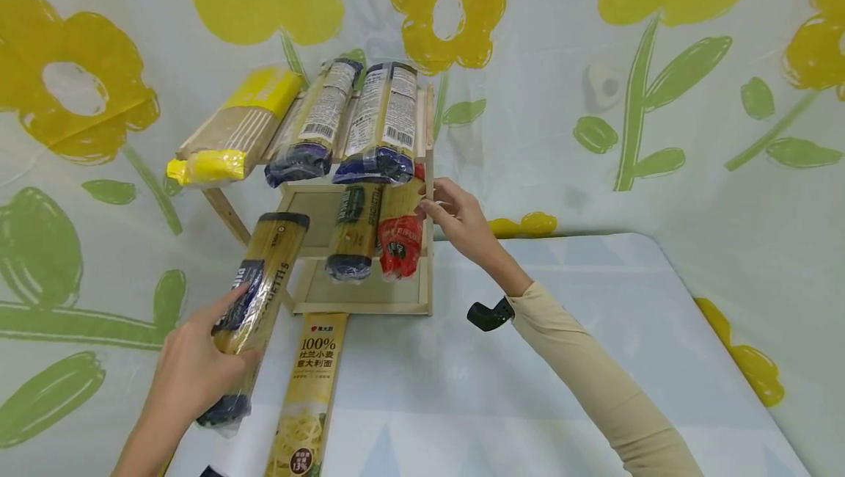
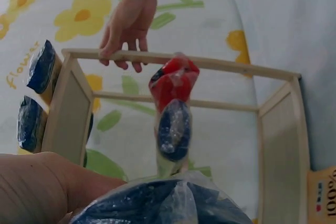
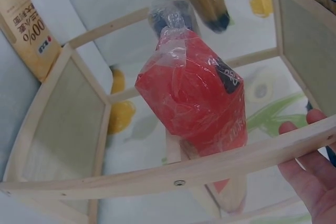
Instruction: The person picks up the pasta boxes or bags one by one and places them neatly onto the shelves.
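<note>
A pack of spaghetti (image 1: 264, 293) with dark blue ends is gripped in my left hand (image 1: 201, 359), tilted, in front of a wooden shelf (image 1: 363, 309). In the left wrist view only its crinkled blue end (image 2: 173, 203) shows. My right hand (image 1: 462, 220) holds the shelf's right front post (image 3: 236, 162), fingers on one side and thumb on the other. Just inside that post, a red-wrapped pasta pack (image 1: 400, 242) lies on the middle tier. Beside it on the left is another blue-ended spaghetti pack (image 1: 356, 231).
On the top tier lie a yellow-ended noodle pack (image 1: 240, 121) and two blue-ended pasta packs (image 1: 317, 114). A tall yellow pasta package (image 1: 309, 389) lies on the pale tabletop (image 1: 528, 389) before the shelf. Behind hangs a flower-patterned cloth (image 1: 528, 95).
</note>
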{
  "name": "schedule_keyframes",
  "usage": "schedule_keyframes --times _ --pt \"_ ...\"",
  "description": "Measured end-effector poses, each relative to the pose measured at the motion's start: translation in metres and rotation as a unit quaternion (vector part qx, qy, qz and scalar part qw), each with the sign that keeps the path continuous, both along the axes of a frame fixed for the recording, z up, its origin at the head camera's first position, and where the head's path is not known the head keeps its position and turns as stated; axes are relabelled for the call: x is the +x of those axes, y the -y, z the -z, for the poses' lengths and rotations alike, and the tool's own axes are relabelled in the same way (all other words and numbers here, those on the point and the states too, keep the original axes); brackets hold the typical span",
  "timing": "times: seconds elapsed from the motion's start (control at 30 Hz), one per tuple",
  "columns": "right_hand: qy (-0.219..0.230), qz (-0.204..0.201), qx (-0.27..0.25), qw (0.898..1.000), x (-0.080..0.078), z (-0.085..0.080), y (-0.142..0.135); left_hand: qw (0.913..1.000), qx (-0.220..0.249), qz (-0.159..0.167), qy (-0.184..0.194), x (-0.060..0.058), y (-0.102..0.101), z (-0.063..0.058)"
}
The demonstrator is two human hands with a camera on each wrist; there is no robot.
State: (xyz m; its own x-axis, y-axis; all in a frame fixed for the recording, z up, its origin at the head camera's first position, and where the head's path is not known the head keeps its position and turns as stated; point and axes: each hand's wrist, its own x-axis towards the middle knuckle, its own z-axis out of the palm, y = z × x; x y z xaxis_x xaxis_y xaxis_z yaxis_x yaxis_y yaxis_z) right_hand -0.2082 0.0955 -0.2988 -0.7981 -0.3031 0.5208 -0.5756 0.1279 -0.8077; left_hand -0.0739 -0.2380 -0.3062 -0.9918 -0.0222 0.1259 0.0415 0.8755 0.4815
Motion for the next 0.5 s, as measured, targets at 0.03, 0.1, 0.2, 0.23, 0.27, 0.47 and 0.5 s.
schedule_keyframes --times 0.03,0.1,0.2,0.23,0.27,0.47,0.5 --pt "0.0 -0.001 -0.002 1.0 0.0 0.0 0.0 1.0 -0.001 0.001 -0.008 -0.005 -0.001 -0.002" --pt "0.0 0.0 -0.004 1.0 0.0 0.0 -0.001 0.9998 0.001 0.005 -0.022 -0.014 -0.002 -0.004" --pt "0.003 0.002 -0.003 1.0 -0.001 0.0 -0.001 0.9996 0.006 0.007 -0.025 -0.028 -0.004 -0.008" --pt "0.005 0.002 -0.004 1.0 -0.001 0.001 -0.001 0.9996 0.008 0.009 -0.025 -0.033 -0.005 -0.009" --pt "0.007 0.001 -0.004 1.0 -0.001 0.001 -0.001 0.9996 0.009 0.012 -0.024 -0.038 -0.005 -0.01" --pt "0.01 -0.003 -0.004 1.0 0.0 0.001 -0.001 0.9993 0.013 0.027 -0.02 -0.07 -0.009 -0.015" --pt "0.009 -0.002 -0.002 1.0 0.0 0.001 -0.001 0.9993 0.014 0.028 -0.019 -0.076 -0.01 -0.016"
